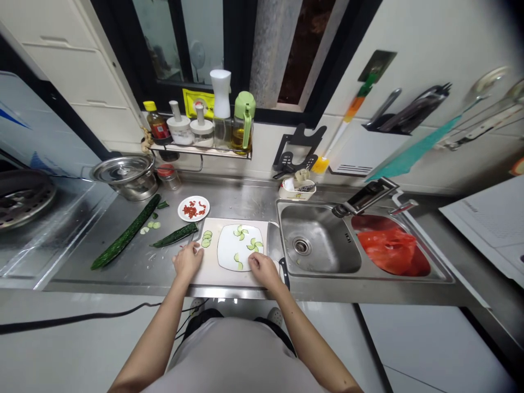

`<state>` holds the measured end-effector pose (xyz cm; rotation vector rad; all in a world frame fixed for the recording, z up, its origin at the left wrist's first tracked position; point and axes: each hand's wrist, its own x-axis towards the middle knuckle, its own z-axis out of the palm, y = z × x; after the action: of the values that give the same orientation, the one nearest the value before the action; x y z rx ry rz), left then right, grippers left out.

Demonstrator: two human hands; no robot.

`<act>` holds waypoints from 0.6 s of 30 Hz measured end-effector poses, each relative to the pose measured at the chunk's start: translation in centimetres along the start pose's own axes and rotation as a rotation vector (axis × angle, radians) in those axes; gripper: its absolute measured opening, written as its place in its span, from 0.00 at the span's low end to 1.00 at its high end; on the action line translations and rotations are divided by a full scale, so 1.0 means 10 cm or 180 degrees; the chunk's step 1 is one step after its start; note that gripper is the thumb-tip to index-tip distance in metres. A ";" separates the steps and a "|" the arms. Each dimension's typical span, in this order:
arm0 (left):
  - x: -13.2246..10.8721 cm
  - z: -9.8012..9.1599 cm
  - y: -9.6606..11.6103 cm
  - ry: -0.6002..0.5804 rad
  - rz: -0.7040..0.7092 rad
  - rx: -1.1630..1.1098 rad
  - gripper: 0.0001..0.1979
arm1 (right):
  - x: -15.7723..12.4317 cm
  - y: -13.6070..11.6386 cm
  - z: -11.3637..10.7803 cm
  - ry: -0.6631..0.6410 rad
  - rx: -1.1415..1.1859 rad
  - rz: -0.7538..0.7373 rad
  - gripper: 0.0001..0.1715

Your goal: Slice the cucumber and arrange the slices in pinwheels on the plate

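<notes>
A white squarish plate [229,252] with a dark rim line lies on the cutting board [209,267]. Thin cucumber slices [254,244] are laid on it in small pinwheel groups, and the lower one has fewer pieces. My right hand [264,268] is over the plate's lower right edge, its fingers pinched together; whatever they hold is hidden. At the board's left edge my left hand [188,262] rests with loosely bent fingers apart, just below a short row of round cucumber slices [206,238]. Beside my right hand is a knife [284,273], partly covered.
Left of the board lie a cut cucumber [176,235], a long cucumber [126,232] and several loose slices [150,226]. A small plate [194,219] of red bits stands behind. To the right is the sink [323,234]; a red plastic bag [387,250] fills the second basin.
</notes>
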<state>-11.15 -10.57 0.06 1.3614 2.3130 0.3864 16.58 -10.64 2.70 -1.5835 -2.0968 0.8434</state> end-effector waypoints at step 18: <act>0.19 0.13 0.12 0.0101 -0.0056 0.0342 0.17 | -0.07 0.03 0.02 -0.0058 0.0051 0.0072 0.10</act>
<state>-10.40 -8.31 -0.93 1.3934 2.4009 0.2836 16.90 -11.26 2.38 -1.6000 -2.0831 0.8834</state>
